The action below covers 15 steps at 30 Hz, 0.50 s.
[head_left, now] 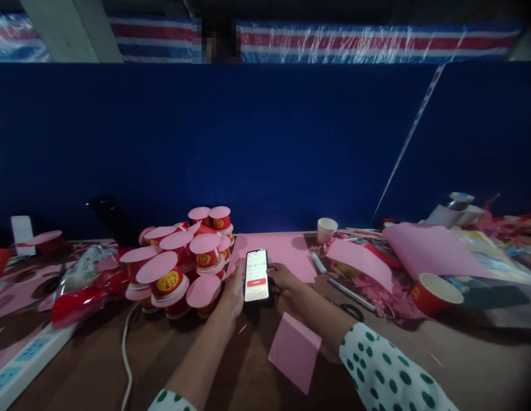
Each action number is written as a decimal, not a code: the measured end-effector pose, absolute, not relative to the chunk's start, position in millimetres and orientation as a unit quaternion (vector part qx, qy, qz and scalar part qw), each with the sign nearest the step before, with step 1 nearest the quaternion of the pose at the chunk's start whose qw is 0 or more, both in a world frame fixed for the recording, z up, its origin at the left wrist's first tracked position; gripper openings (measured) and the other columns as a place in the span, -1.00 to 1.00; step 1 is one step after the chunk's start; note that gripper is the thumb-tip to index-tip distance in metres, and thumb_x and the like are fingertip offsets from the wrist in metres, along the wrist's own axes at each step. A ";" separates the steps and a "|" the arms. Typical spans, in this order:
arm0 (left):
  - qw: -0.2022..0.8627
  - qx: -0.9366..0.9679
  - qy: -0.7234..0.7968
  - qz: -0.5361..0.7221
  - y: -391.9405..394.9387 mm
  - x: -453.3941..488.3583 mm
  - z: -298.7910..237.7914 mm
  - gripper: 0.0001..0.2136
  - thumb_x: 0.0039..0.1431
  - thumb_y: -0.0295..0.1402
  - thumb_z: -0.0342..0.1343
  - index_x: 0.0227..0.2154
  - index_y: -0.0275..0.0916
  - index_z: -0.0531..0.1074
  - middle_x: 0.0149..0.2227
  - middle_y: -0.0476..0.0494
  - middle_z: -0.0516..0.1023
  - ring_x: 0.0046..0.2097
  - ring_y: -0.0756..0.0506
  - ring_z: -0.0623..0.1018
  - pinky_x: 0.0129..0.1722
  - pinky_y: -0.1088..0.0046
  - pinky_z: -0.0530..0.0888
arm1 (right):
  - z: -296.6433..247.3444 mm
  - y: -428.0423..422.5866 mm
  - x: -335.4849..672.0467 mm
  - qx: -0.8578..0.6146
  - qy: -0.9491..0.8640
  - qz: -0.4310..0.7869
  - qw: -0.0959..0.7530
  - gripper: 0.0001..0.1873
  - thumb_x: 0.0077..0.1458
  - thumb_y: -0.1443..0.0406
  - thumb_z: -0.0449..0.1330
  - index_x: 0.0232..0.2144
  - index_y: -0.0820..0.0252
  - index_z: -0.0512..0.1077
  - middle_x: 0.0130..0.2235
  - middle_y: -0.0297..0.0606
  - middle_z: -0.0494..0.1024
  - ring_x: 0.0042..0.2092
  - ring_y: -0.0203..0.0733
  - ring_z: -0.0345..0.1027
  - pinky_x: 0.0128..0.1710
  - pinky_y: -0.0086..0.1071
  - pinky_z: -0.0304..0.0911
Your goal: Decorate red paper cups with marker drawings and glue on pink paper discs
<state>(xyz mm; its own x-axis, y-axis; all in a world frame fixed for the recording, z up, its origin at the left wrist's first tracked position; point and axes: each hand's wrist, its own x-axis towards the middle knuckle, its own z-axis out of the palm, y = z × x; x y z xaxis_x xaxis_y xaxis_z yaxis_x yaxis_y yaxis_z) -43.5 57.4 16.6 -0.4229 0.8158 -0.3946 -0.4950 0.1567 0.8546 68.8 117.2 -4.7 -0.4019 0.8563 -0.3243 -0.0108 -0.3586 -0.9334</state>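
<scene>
A lit smartphone [257, 277] is upright in front of me, with a row of digits and a red button on its white screen. My left hand [234, 290] is at its left edge, and my right hand [282, 277] grips the right edge; some fingers are hidden behind it. Behind the phone lies a large pink paper sheet [286, 246]. Nearer to me, a smaller folded pink paper [295, 351] rests on the brown table. Left of my left hand, red paper cups [168, 281] with pink paper discs on top are stacked in a heap.
At left are a white power strip [23, 354], a cable [126, 354] and a red plastic package [83, 294]. To the right lie scissors [352, 311], a pen [352, 294], pink paper scraps [398, 297] and a red cup [434, 294]. A blue partition [265, 137] closes off the back.
</scene>
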 end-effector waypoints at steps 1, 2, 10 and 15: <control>0.521 0.139 0.555 0.634 56.8 -40.3 20.3 -0.61 0.20 -0.11 -0.06 -0.19 -0.37 0.43 -0.46 -0.23 0.60 -0.43 -0.11 0.60 -0.38 0.38 0.54 | -2.0 118.1 72.7 -0.452 -0.470 0.691 0.312 -0.80 0.06 0.34 0.16 -0.22 0.29 0.40 -0.48 -0.26 0.52 -0.56 -0.32 0.35 -0.60 -0.48 0.24; 0.524 0.135 0.552 0.634 56.9 -36.9 23.8 -0.61 0.20 -0.11 -0.06 -0.18 -0.37 0.42 -0.44 -0.24 0.61 -0.39 -0.12 0.61 -0.36 0.37 0.54 | 1.4 119.9 77.1 -0.455 -0.469 0.691 0.310 -0.78 0.05 0.36 0.15 -0.19 0.27 0.39 -0.47 -0.25 0.52 -0.54 -0.31 0.36 -0.59 -0.48 0.24; 0.533 0.130 0.529 0.648 100.8 -14.5 41.4 -0.52 0.18 -0.05 -0.09 -0.17 -0.43 0.39 -0.17 -0.43 0.56 -0.08 -0.21 0.54 -0.12 0.30 0.48 | 34.1 161.4 113.1 -0.439 -0.487 0.684 0.320 -0.70 -0.02 0.39 0.19 -0.17 0.13 0.38 -0.28 -0.25 0.54 -0.29 -0.23 0.43 -0.38 -0.36 0.35; 0.500 0.166 0.512 0.678 146.1 -11.3 38.7 -0.55 0.21 -0.05 -0.15 -0.16 -0.39 0.37 -0.07 -0.38 0.51 0.01 -0.18 0.48 -0.05 0.32 0.43 | 38.3 196.3 119.9 -0.412 -0.496 0.671 0.365 -0.65 -0.10 0.38 0.25 -0.18 0.10 0.39 -0.22 -0.26 0.53 -0.23 -0.21 0.42 -0.30 -0.33 0.34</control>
